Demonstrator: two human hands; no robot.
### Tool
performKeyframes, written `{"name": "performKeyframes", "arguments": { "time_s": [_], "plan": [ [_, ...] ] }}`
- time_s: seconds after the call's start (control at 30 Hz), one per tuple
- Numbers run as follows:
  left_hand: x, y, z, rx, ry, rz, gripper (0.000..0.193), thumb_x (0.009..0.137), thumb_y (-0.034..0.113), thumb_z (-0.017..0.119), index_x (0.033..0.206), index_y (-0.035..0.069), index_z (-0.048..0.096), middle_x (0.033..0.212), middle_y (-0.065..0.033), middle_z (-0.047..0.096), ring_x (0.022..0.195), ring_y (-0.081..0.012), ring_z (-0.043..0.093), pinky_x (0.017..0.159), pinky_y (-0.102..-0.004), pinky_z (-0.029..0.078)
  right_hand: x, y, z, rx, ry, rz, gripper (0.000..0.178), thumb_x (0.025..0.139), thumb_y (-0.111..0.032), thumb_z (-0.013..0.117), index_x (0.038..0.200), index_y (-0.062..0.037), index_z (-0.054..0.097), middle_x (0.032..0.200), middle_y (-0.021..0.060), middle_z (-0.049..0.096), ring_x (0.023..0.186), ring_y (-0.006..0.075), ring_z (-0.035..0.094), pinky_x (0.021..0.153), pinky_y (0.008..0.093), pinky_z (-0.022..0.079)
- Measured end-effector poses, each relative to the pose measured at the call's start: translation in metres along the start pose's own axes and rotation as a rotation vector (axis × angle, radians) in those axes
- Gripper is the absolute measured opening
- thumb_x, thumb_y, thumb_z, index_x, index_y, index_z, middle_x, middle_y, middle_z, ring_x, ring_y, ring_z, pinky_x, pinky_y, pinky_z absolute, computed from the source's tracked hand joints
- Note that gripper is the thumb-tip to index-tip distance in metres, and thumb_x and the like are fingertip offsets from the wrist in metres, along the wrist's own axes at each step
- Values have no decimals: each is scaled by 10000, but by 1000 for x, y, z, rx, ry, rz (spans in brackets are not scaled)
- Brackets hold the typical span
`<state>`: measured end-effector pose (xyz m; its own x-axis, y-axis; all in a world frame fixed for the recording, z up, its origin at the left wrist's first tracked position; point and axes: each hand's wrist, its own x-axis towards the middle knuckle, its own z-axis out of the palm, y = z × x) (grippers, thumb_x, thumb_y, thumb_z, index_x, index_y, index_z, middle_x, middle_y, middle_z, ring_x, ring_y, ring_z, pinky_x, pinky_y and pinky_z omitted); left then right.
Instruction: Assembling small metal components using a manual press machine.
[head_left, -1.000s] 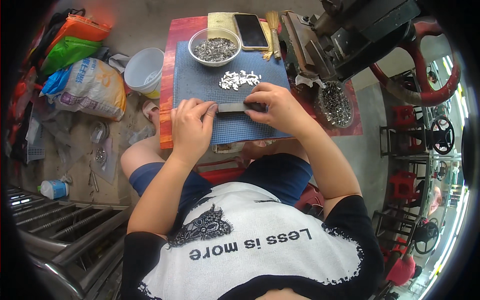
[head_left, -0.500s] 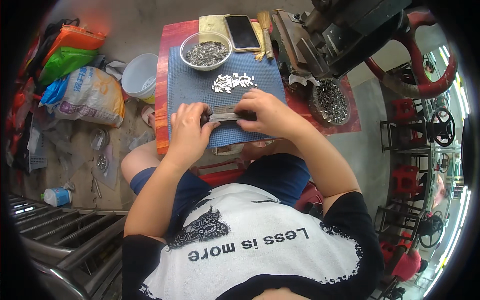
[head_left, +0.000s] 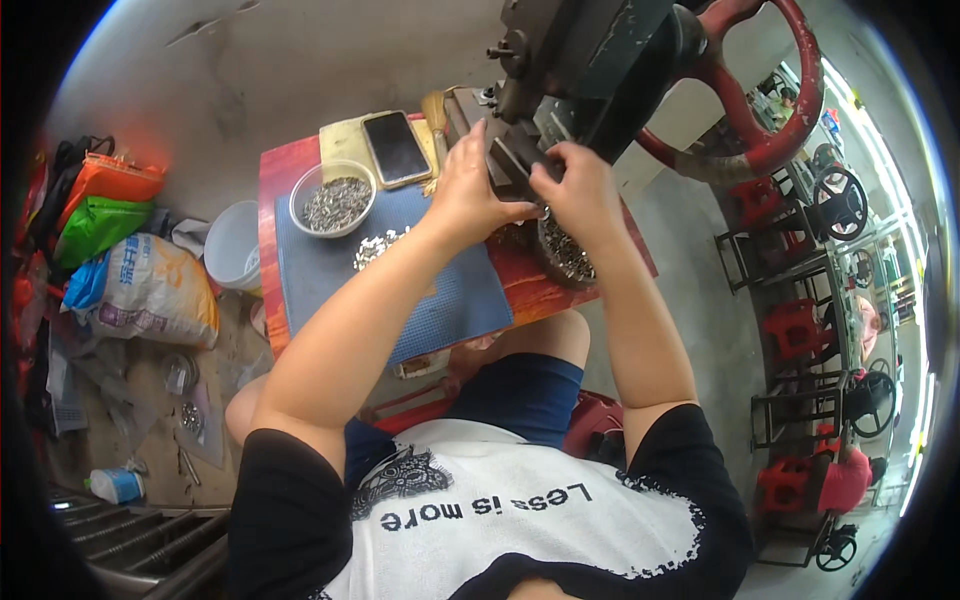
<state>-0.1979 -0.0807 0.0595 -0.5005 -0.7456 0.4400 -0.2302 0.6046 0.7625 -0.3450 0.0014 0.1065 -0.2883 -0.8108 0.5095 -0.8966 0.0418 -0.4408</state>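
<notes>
At the hand press (head_left: 590,60), my left hand (head_left: 468,195) lies along the near left side of the dark metal block (head_left: 515,165), its fingers stretched and its thumb reaching right. On the block's other side, my right hand (head_left: 580,195) has bent fingers closed at the edge; what they hold, if anything, is hidden. Just under the right hand, a clear container (head_left: 568,250) of small shiny metal parts is partly covered. A small pile of white pieces (head_left: 378,248) lies on the blue ribbed mat (head_left: 440,310), behind my left forearm.
A clear bowl (head_left: 332,200) of small metal parts stands on the mat's far left. Beyond it lie a phone (head_left: 397,150) on a yellow cloth and a brush (head_left: 435,115). The press's red handwheel (head_left: 750,155) juts out right. A white bucket (head_left: 235,245) stands left of the table.
Both hands have moved from the flat metal bar over the mat to the press at the right. The view has swung right with them. The metal bar no longer shows clearly.
</notes>
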Motion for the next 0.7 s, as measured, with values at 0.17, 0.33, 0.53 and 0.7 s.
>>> {"name": "performKeyframes", "arguments": {
  "time_s": [0.17,0.33,0.53,0.7],
  "plan": [
    [9,-6,24,-1,34,47,1299,555,370,900,1538,-28,149,1359,-273,454,1330,-434,390,1133,-485,311,-2,-4,4,-66,-34,-64,311,845,-227,684,993,46,694,930,248,675,896,407,654,822,472,516],
    [7,2,23,75,56,44,1298,566,412,920,1529,-23,167,1356,-241,454,1322,-417,382,1137,-486,282,13,13,-2,149,-7,-17,284,916,-251,614,954,12,713,931,270,662,907,439,635,822,489,504],
    [7,6,24,98,56,64,1305,563,406,931,1521,-43,167,1367,-246,444,1341,-410,365,1141,-475,287,33,56,21,45,-171,126,398,965,-343,527,957,17,697,951,276,668,953,454,637,843,500,496],
    [4,12,23,142,91,78,1318,568,414,931,1528,-33,147,1376,-259,433,1338,-410,364,1142,-477,283,31,36,4,-17,-176,283,521,999,-442,452,962,12,705,984,286,664,978,454,632,855,515,493]
  ]
}}
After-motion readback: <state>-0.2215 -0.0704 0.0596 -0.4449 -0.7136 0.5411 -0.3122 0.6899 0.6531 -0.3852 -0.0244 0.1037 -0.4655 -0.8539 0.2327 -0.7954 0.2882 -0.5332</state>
